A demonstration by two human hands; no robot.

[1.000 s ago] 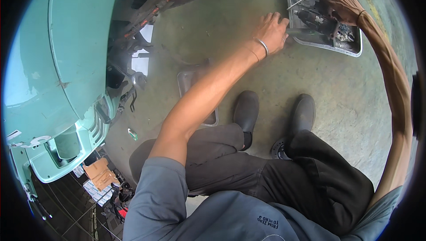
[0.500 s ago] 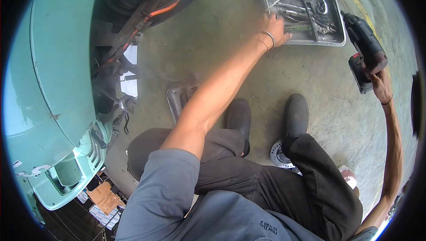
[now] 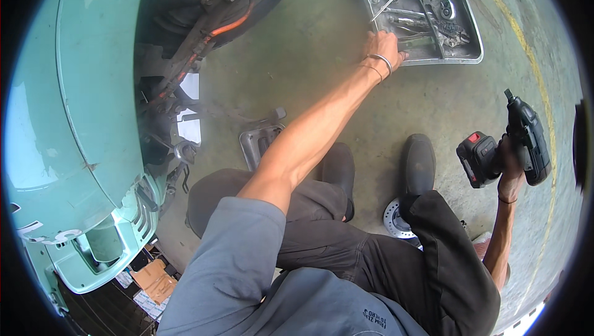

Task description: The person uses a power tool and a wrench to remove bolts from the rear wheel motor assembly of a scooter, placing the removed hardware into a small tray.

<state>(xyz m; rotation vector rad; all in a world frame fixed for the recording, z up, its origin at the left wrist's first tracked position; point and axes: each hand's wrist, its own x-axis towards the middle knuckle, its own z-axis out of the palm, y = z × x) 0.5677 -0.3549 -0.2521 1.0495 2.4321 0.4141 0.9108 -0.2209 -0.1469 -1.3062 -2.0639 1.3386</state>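
- While the left hand (image 3: 385, 47) rests with fingers spread on the near edge of the tool tray (image 3: 465, 39) on the floor,
- the right hand (image 3: 511, 166) is clamped on a cordless drill (image 3: 504, 147), held above the floor, well apart from the tray.

Soft, even daylight gives only faint shadows on the floor (image 3: 322, 70), focus is sharp, and fisheye bending darkens into a black rim.

Hands on tool tray (image 3: 461, 57), cordless driver (image 3: 516, 144)
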